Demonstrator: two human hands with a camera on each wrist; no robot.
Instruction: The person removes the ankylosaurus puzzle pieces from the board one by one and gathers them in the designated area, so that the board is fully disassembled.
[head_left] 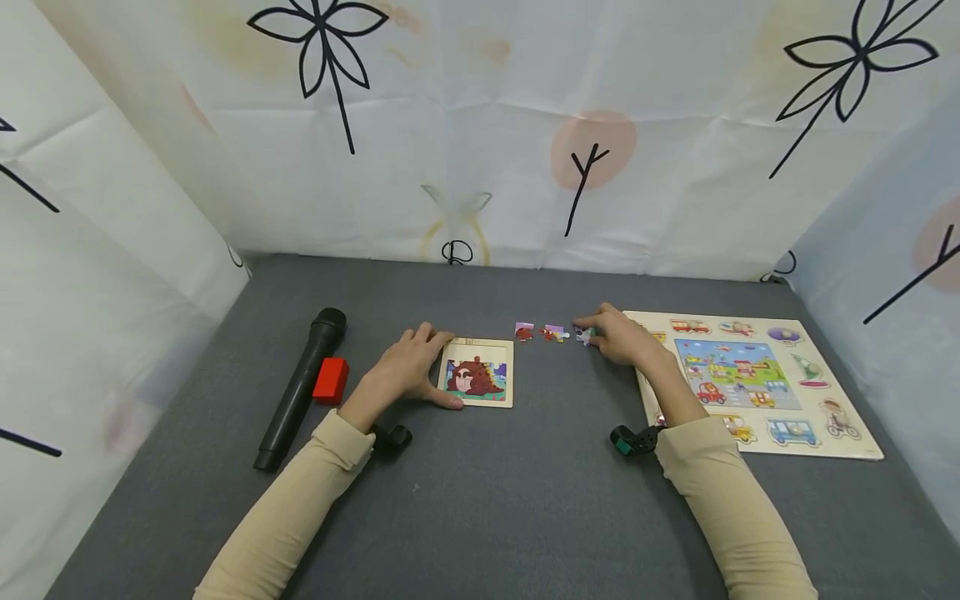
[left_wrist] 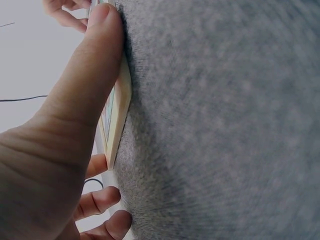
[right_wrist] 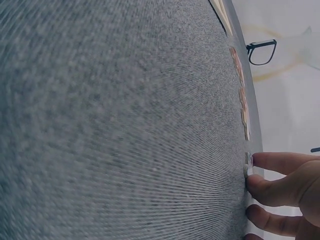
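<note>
A small square wooden puzzle board (head_left: 476, 402) with a reddish-brown dinosaur-like picture lies flat on the grey table. My left hand (head_left: 408, 364) holds it from the left, thumb along its near edge and index finger at its far edge. In the left wrist view the thumb covers part of the board (left_wrist: 122, 100). To the right of the board, two loose puzzle pieces, one reddish (head_left: 524, 332) and one multicoloured (head_left: 556, 333), lie in a row. At the row's right end my right hand (head_left: 624, 337) pinches a greyish puzzle piece (head_left: 584, 336) between thumb and index finger, at table level.
A large wooden vehicle puzzle (head_left: 832, 433) lies under and beyond my right forearm. At the left, a black microphone (head_left: 300, 392) lies beside a red block (head_left: 331, 381). White patterned cloth (head_left: 495, 125) walls in the table's back and sides.
</note>
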